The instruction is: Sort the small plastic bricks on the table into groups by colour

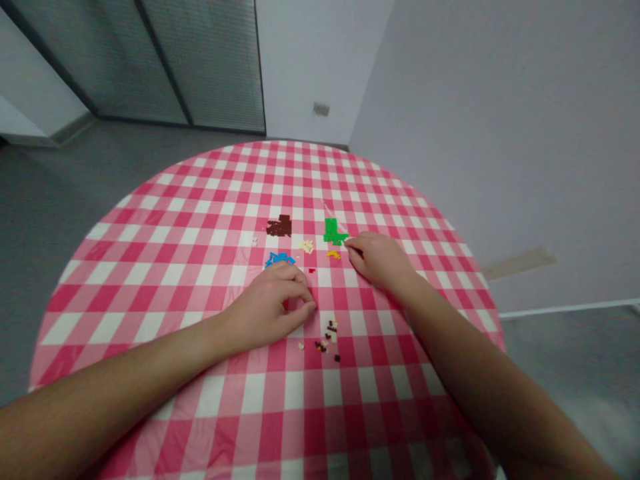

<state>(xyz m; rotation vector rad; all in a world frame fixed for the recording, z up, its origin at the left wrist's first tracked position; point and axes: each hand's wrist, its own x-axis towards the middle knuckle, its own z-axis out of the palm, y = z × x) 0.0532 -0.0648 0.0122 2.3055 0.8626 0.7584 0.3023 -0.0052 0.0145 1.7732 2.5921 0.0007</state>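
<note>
My right hand (377, 259) reaches to the right edge of a green pile of small building bricks (332, 231). Its thumb and forefinger are pinched together; what lies between the tips is too small to make out. My left hand (275, 298) rests palm down just in front of the blue bricks (279, 259), partly covering them. The thumb and index tips of that hand come together in a loop, and anything between them is hidden. A few yellow bricks (333, 255) lie by my right fingertips. Between the hands is a tiny red brick (312, 271).
Dark brown bricks (280, 227) form a pile at the back left, with cream bricks (307, 247) beside it. Nearer me lie several mixed brown and cream pieces (330, 330). Everything sits on a round table with a red checked cloth (240, 413). A wall (525, 133) stands at the right.
</note>
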